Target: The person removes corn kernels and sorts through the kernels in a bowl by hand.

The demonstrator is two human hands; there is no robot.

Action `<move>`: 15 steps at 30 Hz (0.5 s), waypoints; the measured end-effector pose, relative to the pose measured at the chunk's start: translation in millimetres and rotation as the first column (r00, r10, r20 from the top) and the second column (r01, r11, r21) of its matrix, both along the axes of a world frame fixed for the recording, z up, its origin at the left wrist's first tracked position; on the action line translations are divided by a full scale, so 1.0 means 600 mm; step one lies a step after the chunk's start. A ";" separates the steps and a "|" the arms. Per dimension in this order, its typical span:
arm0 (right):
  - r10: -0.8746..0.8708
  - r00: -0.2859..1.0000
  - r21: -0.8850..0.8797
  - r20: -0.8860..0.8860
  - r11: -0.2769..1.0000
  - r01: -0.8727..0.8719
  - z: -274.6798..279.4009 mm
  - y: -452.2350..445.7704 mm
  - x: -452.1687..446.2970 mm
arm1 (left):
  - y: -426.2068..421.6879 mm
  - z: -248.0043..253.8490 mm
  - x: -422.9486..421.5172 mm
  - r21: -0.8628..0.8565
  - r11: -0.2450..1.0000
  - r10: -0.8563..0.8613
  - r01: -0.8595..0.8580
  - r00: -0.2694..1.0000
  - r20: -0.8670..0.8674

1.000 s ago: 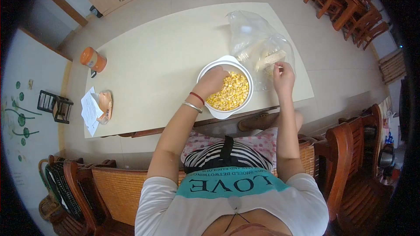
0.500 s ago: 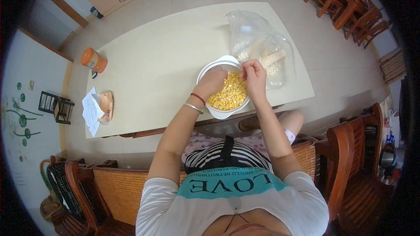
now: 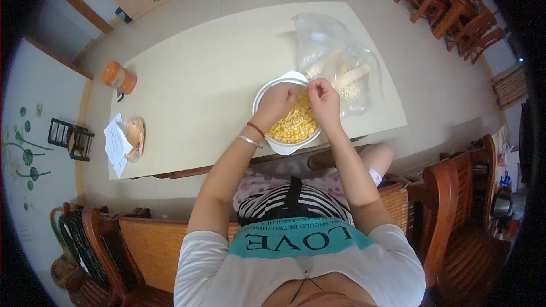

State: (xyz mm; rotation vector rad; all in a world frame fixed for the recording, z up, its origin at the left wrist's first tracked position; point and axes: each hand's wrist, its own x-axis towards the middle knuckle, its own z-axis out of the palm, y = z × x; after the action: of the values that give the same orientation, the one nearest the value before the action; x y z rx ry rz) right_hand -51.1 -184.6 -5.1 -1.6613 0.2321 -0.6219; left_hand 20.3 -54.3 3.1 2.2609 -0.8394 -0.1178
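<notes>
A white bowl (image 3: 282, 149) with two side handles stands at the table's near edge, holding many yellow corn kernels (image 3: 293, 126). My left hand (image 3: 275, 104) is over the bowl's left part, its fingers curled in toward the kernels. At the far right of the rim, my right hand (image 3: 325, 100) has thumb and forefinger pinched together. Whatever either hand holds is too small or too hidden to make out. Just right of the bowl lies a clear plastic bag (image 3: 318, 37), with a pale bare corncob (image 3: 352, 76) and small pale bits in it.
On the pale table (image 3: 205, 79), an orange-lidded jar (image 3: 119, 78) stands at the far left. Nearer on that side lie white papers (image 3: 116, 146) and a clear-wrapped package (image 3: 135, 139). A wooden bench (image 3: 153, 241) is behind me; wooden chairs (image 3: 475, 31) stand far right.
My right hand has shifted slightly left and its fingers are closer to my left hand. The whole view has moved a little. My left hand stays over the bowl.
</notes>
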 end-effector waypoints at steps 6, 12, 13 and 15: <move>0.063 0.992 -0.278 -0.112 0.956 -0.092 0.023 0.009 -0.005 | 0.017 0.016 -0.033 -0.523 0.831 -0.076 -0.192 0.891 -0.447; 0.104 0.981 -0.255 -0.161 0.956 -0.143 0.022 0.009 -0.005 | 0.022 0.026 -0.029 -0.552 0.812 -0.136 -0.189 0.859 -0.494; 0.098 0.984 -0.258 -0.147 0.957 -0.134 0.019 0.009 -0.003 | 0.023 0.025 -0.028 -0.547 0.819 -0.145 -0.176 0.858 -0.493; 0.085 0.989 -0.264 -0.120 0.958 -0.115 0.013 0.007 -0.002 | 0.023 0.028 -0.030 -0.549 0.817 -0.144 -0.176 0.859 -0.491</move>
State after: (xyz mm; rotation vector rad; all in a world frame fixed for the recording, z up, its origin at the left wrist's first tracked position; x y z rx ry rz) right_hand -52.1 -180.1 2.5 -1.9607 0.1434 -0.5041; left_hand 2.0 -40.4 20.0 1.5394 -0.4705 -0.3874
